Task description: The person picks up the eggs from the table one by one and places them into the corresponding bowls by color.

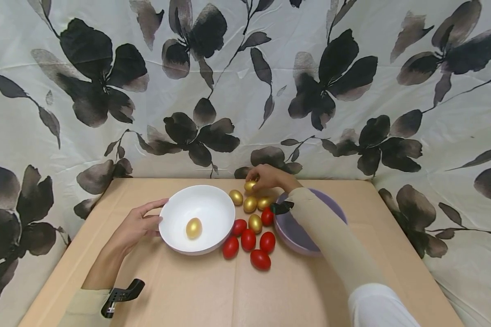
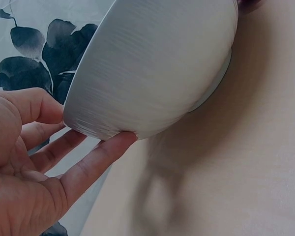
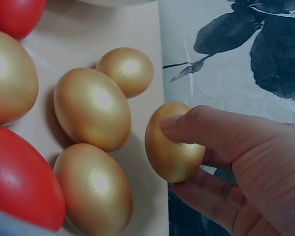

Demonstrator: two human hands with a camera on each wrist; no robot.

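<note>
The fingers of my left hand [image 1: 135,227] rest against the outside and rim of a white bowl [image 1: 172,213]; in the left wrist view none reaches inside the visible wall [image 2: 152,64]. One gold egg [image 1: 194,228] lies in this bowl. At the table's back edge, my right hand [image 1: 270,177] pinches another gold egg [image 3: 173,147] between thumb and fingers. That egg is held beside several gold eggs [image 3: 92,109] on the table. Several red eggs [image 1: 260,260] lie closer to me, between the two bowls.
A purple bowl [image 1: 294,234] stands right of the eggs, partly covered by my right forearm. Behind the wooden tabletop [image 1: 180,290] hangs a flower-printed cloth [image 1: 253,104], right at its back edge. Dark wrist devices [image 1: 122,295] sit on both sleeves.
</note>
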